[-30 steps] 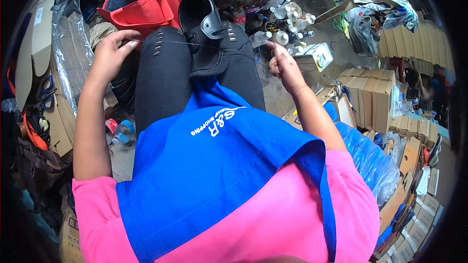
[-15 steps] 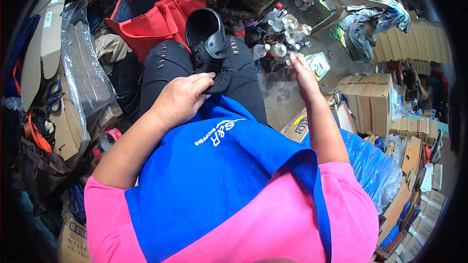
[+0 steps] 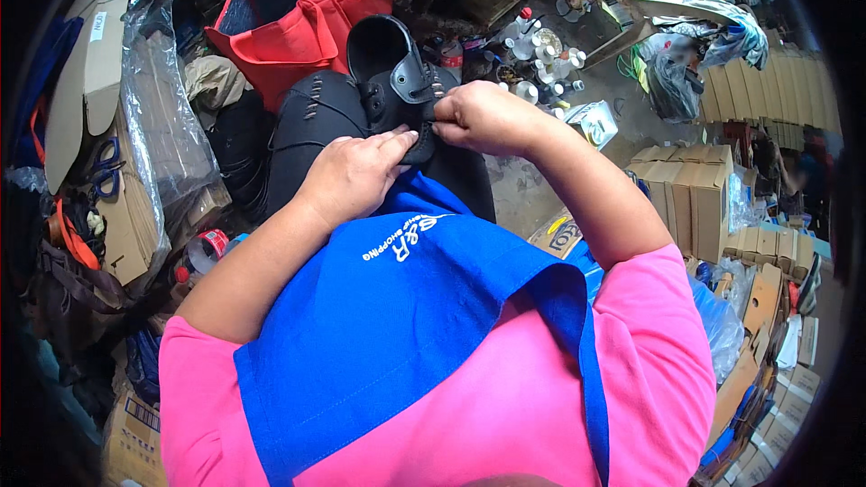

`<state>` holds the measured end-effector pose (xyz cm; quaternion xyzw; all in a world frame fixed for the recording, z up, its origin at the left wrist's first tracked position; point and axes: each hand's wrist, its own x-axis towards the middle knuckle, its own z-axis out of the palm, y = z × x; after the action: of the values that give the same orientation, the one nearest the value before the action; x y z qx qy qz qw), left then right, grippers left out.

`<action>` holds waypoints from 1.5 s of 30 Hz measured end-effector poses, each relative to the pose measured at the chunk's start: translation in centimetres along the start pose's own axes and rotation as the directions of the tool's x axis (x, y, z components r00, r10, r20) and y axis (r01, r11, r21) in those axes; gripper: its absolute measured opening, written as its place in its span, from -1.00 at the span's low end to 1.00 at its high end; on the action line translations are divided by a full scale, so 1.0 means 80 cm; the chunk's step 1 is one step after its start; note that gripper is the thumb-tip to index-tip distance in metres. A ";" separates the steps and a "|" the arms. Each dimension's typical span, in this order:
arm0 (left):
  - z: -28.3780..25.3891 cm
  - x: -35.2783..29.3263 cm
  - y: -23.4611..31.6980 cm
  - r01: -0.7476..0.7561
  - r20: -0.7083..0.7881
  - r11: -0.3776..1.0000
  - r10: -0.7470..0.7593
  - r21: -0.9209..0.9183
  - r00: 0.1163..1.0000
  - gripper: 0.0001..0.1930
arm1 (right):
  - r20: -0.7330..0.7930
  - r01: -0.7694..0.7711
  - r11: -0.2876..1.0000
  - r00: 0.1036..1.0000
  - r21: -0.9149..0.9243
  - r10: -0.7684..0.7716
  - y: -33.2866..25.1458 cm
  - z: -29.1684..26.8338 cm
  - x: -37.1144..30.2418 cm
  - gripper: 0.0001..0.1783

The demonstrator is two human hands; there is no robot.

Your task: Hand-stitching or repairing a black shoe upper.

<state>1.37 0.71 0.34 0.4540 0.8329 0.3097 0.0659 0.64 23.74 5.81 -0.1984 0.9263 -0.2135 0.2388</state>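
A black shoe rests on my lap, its opening pointing away from me and its toe close to the blue apron. Fingers of my left hand are closed on the toe end, thumb on top. At the right side of the toe, my right hand is closed in a pinch, its fingertips against the shoe's edge. Whatever it pinches is too small to make out. Black trousers with stitched lacing lie under the shoe.
Beyond my knees stands a red bag. Several plastic bottles crowd the floor ahead to the right. Cardboard boxes are stacked at the right. Blue-handled scissors lie on cardboard at the left, beside clear plastic wrapping.
My right hand has come in from the right, where it was raised away from the shoe with fingers extended, and now pinches at the shoe's edge. My left hand stays on the toe.
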 end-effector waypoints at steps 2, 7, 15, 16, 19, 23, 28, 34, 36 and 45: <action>-0.001 0.003 0.000 0.002 0.009 1.000 -0.002 -0.026 1.000 -0.55 | -0.038 0.087 0.996 0.995 -0.016 -0.088 0.005 0.004 -0.008 -0.74; -0.001 0.001 -0.007 0.044 0.035 0.995 -0.041 -0.088 0.999 -0.56 | -0.134 0.003 0.983 0.991 0.181 0.022 0.000 -0.020 -0.057 -0.72; -0.049 0.063 -0.066 0.312 0.154 0.732 -0.277 -0.606 0.948 -0.57 | -0.377 -0.021 0.977 0.921 0.211 0.101 -0.004 0.007 -0.052 -0.74; -0.050 0.073 -0.067 0.246 0.109 0.742 -0.229 -0.623 0.967 -0.54 | -0.373 -0.028 0.982 0.923 0.184 0.096 -0.004 0.011 -0.047 -0.73; -0.022 0.093 -0.083 0.214 0.134 0.632 -0.172 -0.745 0.976 -0.47 | -0.355 -0.058 0.990 0.930 0.128 0.100 0.000 0.017 -0.040 -0.70; -0.019 0.106 -0.085 0.189 0.099 0.764 -0.162 -0.617 0.982 -0.55 | -0.326 -0.085 0.990 0.938 0.110 0.117 -0.001 0.015 -0.037 -0.69; -0.014 0.111 -0.090 0.086 0.074 0.887 -0.058 -0.453 0.996 -0.68 | -0.298 -0.135 0.987 0.942 0.082 0.153 -0.005 0.011 -0.033 -0.71; -0.023 0.114 -0.083 0.265 0.317 0.671 -0.047 -0.693 0.947 -0.75 | -0.345 -0.147 0.989 0.929 -0.011 0.134 -0.019 0.008 -0.031 -0.72; -0.021 0.115 -0.086 0.252 0.312 0.696 -0.042 -0.673 0.949 -0.77 | -0.342 -0.151 0.988 0.930 -0.024 0.134 -0.021 0.009 -0.030 -0.73; -0.022 0.121 -0.082 0.225 0.298 0.751 -0.040 -0.620 0.954 -0.76 | -0.335 -0.079 0.979 0.932 0.190 0.140 0.008 0.013 -0.023 -0.71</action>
<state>-9.63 4.98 -0.39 0.3796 0.6881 0.5088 0.3515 2.49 24.81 5.30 -0.0839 0.9415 -0.3109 0.0999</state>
